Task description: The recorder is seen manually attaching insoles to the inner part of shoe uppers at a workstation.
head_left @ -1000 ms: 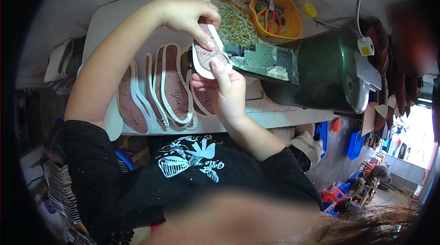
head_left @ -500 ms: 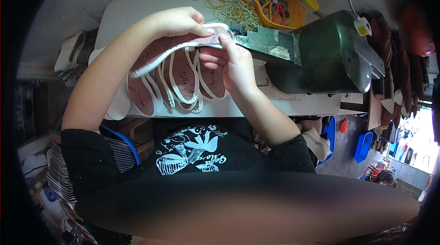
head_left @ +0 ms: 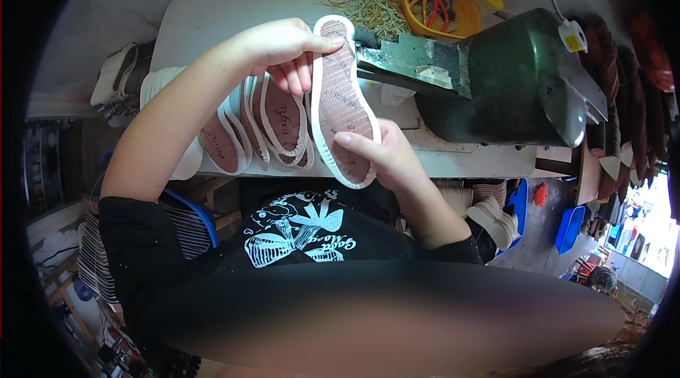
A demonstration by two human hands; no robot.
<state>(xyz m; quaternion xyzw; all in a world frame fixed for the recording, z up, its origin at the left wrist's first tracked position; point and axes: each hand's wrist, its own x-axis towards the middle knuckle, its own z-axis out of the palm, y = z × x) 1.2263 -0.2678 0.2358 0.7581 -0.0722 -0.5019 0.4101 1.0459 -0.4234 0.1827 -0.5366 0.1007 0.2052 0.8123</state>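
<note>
A shoe insole [head_left: 342, 95] with a brown ribbed face and a white pleated rim stands almost upright in front of me, face toward me. My left hand [head_left: 287, 52] pinches it near its upper end. The left thumb lies on the face, and other fingers curl beside the rim. Lower down, my right hand [head_left: 394, 153] grips the right edge, thumb on the face and fingers hidden behind. Just right of the insole's top is the narrow arm of a green machine [head_left: 418, 63]. More white-rimmed insoles [head_left: 283, 119] lie in a row on the table under my left hand.
The white table [head_left: 219, 10] carries a heap of yellowish bands [head_left: 379, 13], a yellow basket [head_left: 464, 6] with pliers and scissors, and two bottles. The machine's bulky body [head_left: 524, 81] fills the right side. Blue bins [head_left: 569, 229] stand on the floor at right.
The insole has turned from lying slantwise, edge-on, to almost upright with its face toward me. My right hand has slid from its top end to its lower part.
</note>
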